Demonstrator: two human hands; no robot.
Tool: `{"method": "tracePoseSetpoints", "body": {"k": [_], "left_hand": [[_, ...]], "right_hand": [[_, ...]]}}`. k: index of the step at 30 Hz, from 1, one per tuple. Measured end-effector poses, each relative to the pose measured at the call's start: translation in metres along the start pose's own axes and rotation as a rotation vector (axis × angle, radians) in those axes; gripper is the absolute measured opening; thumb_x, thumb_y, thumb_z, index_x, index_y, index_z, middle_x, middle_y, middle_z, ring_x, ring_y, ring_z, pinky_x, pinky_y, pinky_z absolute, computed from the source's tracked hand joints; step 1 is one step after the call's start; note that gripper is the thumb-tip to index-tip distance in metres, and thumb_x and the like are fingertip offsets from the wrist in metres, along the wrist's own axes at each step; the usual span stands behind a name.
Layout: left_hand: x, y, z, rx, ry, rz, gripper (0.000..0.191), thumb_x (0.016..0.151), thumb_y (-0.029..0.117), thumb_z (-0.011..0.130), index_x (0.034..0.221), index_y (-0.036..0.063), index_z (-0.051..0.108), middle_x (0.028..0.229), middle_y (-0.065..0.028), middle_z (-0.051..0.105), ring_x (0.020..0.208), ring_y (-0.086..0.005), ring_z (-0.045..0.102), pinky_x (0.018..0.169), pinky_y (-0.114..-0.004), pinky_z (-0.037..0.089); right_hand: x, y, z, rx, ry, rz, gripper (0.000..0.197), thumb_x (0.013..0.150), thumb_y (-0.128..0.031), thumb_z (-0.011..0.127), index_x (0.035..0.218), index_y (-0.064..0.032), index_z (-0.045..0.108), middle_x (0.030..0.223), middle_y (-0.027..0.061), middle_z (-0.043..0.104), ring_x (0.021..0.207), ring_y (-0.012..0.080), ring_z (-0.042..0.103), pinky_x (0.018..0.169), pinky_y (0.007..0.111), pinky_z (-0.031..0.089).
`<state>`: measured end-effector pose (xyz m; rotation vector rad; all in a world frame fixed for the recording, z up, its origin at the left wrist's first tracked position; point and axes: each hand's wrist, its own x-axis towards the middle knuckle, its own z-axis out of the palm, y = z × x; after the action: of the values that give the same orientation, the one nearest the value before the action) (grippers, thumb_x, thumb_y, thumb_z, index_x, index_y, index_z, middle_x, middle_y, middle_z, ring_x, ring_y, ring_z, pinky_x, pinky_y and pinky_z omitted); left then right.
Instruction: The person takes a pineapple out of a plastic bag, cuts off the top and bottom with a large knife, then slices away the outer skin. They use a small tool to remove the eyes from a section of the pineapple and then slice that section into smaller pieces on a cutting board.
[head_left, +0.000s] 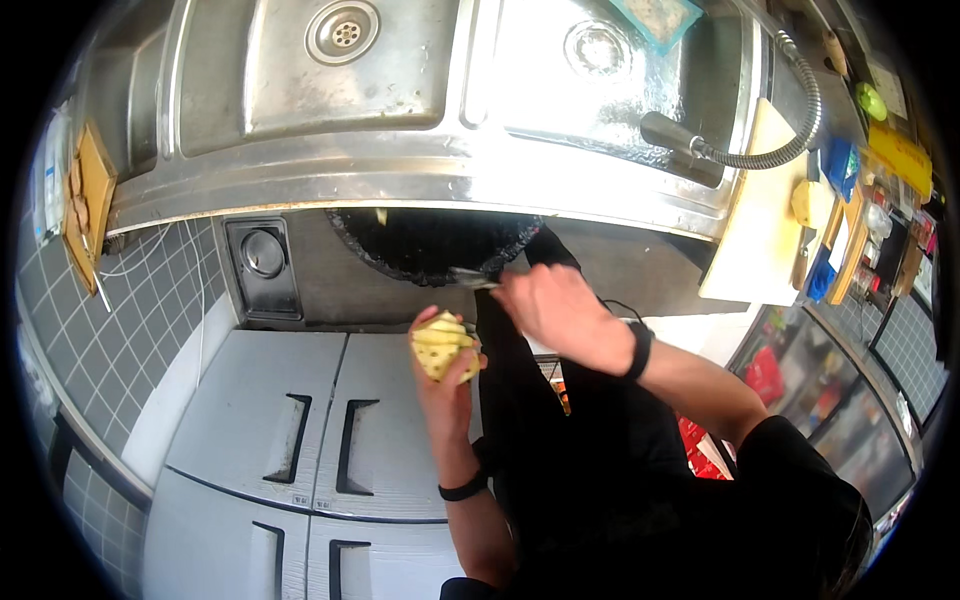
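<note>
A peeled pineapple (442, 349), yellow with brown eyes and cut grooves across its upper part, is held in my left hand (448, 382), over the grey doors. Up and to the right, my right hand (559, 311) is closed on a small metal tool (472, 279), blurred, its kind not clear; it points left, apart from the fruit. Beneath the sink's edge stands a round bin lined with a black plastic bag (442, 244), with a pale scrap (382, 217) in it.
A steel double sink (420, 165) with a hose tap (667, 133) spans the front. At right, a cutting board (742, 232) lies near another yellow piece of fruit (811, 203), a knife (802, 262) and blue cloths or bags. A wooden board (88, 202) is at left.
</note>
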<state>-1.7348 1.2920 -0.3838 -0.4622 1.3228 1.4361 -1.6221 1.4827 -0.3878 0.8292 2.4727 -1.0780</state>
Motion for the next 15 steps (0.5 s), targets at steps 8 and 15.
{"method": "tracePoseSetpoints", "body": {"k": [8, 15], "left_hand": [[0.023, 0.003, -0.014, -0.512, 0.047, -0.068, 0.053, 0.118, 0.052, 0.038, 0.157, 0.0192, 0.051, 0.149, -0.015, 0.061, 0.128, -0.0334, 0.062, 0.108, -0.053, 0.051], [0.037, 0.006, -0.002, -0.825, -0.087, -0.139, 0.05, 0.117, 0.044, 0.031, 0.145, 0.0145, 0.059, 0.136, -0.023, 0.059, 0.103, -0.0315, 0.058, 0.097, -0.047, 0.049]], "right_hand": [[-0.023, -0.012, -0.01, 0.44, 0.065, -0.045, 0.02, 0.105, -0.02, 0.07, 0.1, -0.0004, 0.069, 0.065, 0.022, 0.063, 0.062, 0.0455, 0.067, 0.057, 0.05, 0.054], [-0.057, -0.022, -0.01, 0.507, -0.083, -0.005, 0.025, 0.108, -0.024, 0.068, 0.104, 0.0008, 0.069, 0.069, 0.0211, 0.068, 0.064, 0.043, 0.07, 0.059, 0.048, 0.057]]}}
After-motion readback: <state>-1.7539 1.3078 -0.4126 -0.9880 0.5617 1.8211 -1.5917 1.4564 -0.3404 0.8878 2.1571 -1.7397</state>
